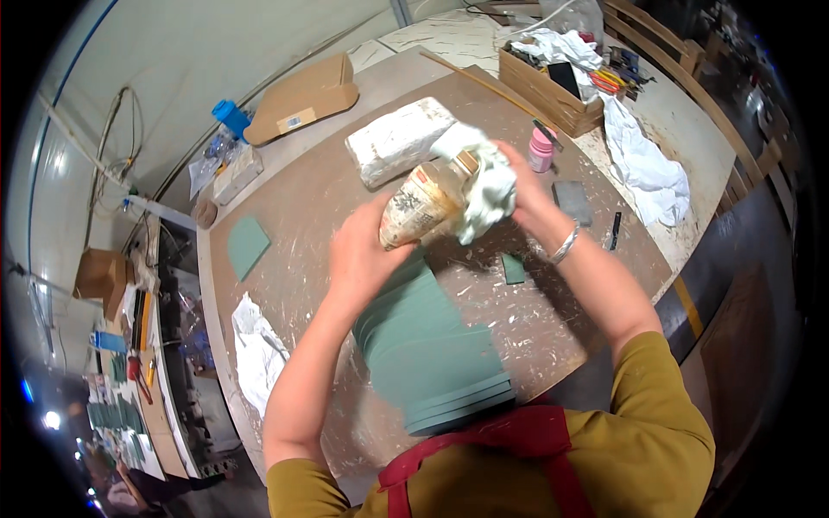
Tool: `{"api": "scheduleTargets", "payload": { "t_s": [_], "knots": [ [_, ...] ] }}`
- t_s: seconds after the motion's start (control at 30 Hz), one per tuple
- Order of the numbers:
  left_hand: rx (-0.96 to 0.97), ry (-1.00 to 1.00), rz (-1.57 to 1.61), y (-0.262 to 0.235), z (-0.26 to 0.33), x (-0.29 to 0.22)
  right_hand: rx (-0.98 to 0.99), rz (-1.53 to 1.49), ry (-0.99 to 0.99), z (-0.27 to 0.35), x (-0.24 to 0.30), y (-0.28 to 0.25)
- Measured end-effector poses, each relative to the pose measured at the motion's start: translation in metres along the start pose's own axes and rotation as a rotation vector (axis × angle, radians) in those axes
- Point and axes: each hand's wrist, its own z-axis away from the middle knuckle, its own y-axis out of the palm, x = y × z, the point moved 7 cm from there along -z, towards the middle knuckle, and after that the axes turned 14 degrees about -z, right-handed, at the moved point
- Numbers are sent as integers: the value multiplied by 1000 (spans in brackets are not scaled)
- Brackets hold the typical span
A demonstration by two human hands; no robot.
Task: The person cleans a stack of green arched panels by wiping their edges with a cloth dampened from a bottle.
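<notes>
The bottle, a stained, cream-coloured container lying tilted in mid-air at the centre of the frame, sits above a fanned stack of green sheets on the scuffed brown worktable. The left hand is wrapped around its lower body, fingers curled under it. The right hand is closed around a white cloth bunched over the bottle's neck, pinching the fabric against it. Judging by its look, the bottle is rigid and probably moderately heavy; its surface seems smeared, so it may be slippery, and a grip around the wide body looks safest. The cloth is soft and limp.

The cloth hides the bottle's neck and any cap, so whether it is sealed cannot be told. The right fingertips are buried in the fabric. A white wrapped block lies just beyond, at upper centre, and a small pink bottle stands to its right.
</notes>
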Motion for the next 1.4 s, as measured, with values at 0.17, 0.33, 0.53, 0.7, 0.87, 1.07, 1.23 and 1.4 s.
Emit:
{"api": "scheduleTargets", "payload": {
  "t_s": [0.17, 0.33, 0.53, 0.7, 0.87, 1.07, 1.23, 1.4],
  "knots": [
    [56, 38, -165, 13, -4, -7, 102, -220, 73, 22, 0, 20],
    [113, 73, -266, 19, -8, -12, 243, 86, 54, 55, 2, 18],
    [20, 245, -444, 2, -13, -26, 142, -80, 65, 39, 0, -27],
    [45, 342, -589, -2, -20, -37, 198, -164, 143, 49, -9, -22],
    [-31, 311, -633, -5, -39, -28, 154, -217, 181, 53, -12, -37],
    [58, 390, -580, 12, -39, -39, 120, -269, 209, 50, -19, -56],
    [105, 367, -524, 30, -25, -42, 179, -355, 165, 53, -16, -34],
    [96, 334, -435, 29, -25, -45, -15, -372, 118, 50, -20, -48]
  ]
}}
